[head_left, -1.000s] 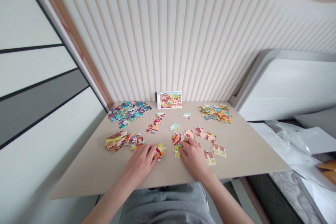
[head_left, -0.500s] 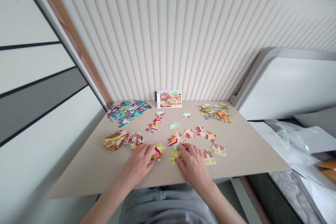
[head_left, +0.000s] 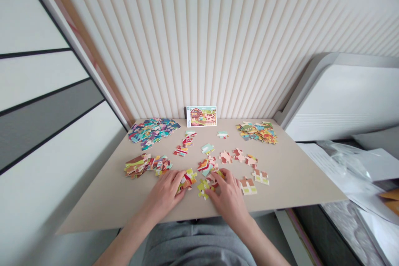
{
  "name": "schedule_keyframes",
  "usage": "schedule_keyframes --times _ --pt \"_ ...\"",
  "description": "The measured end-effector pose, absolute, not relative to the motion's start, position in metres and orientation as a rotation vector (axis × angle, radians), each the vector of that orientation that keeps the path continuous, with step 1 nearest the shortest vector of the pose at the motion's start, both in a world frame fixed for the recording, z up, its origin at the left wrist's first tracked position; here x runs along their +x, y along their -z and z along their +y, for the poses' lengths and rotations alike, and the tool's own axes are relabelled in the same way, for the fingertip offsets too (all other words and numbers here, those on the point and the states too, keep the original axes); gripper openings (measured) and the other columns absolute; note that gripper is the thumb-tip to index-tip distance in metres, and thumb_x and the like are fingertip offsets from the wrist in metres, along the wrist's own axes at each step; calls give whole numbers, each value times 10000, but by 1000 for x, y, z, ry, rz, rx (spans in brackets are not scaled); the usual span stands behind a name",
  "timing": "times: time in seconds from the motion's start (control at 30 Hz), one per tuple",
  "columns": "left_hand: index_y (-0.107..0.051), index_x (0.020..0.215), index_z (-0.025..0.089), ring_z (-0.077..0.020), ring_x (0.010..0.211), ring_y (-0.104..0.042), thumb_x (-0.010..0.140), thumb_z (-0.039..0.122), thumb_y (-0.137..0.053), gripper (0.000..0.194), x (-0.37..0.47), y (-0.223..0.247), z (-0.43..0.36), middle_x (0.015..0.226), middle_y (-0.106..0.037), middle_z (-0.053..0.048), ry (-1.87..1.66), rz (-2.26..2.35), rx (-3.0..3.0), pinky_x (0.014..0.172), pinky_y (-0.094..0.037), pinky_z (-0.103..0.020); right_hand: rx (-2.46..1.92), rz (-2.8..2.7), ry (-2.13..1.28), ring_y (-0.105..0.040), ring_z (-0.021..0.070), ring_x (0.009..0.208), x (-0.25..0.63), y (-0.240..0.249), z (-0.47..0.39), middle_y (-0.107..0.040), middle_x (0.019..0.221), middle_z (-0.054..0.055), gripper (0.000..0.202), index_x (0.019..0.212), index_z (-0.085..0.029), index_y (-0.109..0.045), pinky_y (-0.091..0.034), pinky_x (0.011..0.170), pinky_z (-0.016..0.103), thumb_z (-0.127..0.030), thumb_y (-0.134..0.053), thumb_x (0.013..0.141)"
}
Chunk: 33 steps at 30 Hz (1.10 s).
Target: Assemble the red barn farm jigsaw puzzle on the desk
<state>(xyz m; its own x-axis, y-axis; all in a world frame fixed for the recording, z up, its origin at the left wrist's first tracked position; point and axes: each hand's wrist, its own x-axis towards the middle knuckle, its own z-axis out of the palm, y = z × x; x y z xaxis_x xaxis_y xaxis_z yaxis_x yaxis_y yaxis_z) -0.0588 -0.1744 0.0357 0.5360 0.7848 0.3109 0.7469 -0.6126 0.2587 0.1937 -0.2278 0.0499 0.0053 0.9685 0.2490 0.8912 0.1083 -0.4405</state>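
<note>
My left hand rests on the table with its fingers curled round a small stack of jigsaw pieces, red, green and white on top. My right hand is bent over several jigsaw pieces just right of the middle, its fingers partly covering them. Its thumb touches a green jigsaw piece, and a brown and pink piece shows between thumb and index finger. Beyond the fingertips lie a red and yellow piece and a light blue piece. Two brown and white fence pieces lie right of this hand.
A farm picture card stands against the ribbed wall. A blue-purple heap of pieces lies back left, a yellow-orange heap back right, a mixed heap front left. Pink cow pieces and red barn pieces lie between.
The green piece at my right thumb has shifted a little left and turned, and more of the brown and pink piece shows. My left hand stays in place.
</note>
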Motion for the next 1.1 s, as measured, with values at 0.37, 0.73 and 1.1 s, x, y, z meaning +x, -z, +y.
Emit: schedule_keyframes --times 0.37,0.73,1.1 --pt "-496 1362 249 -278 1194 -591 964 264 -569 405 -60 -23 -171 1250 -630 -88 -816 1334 2524 1042 -493 -458 -1575 -1776 -482 -612 262 1216 186 -36 -219 -480 1446 100 403 1306 -280 -662 -511 1073 411 -221 -680 908" --pt "-471 1390 252 -280 1201 -600 995 368 -558 421 -61 -20 -174 1253 -620 -101 -834 1379 2519 1029 -513 -445 -1391 -1700 -667 -681 176 950 191 -56 -222 -634 1231 78 284 1197 -253 -730 -581 866 294 -246 -517 1009" --pt "-454 1440 267 -276 1247 -573 1001 362 -558 461 -60 -17 -174 1294 -606 -95 -799 1380 2505 1085 -484 -452 -1599 -2065 -321 -562 296 1154 164 -60 -238 -628 1255 76 514 1351 -309 -608 -493 985 461 -318 -777 866"
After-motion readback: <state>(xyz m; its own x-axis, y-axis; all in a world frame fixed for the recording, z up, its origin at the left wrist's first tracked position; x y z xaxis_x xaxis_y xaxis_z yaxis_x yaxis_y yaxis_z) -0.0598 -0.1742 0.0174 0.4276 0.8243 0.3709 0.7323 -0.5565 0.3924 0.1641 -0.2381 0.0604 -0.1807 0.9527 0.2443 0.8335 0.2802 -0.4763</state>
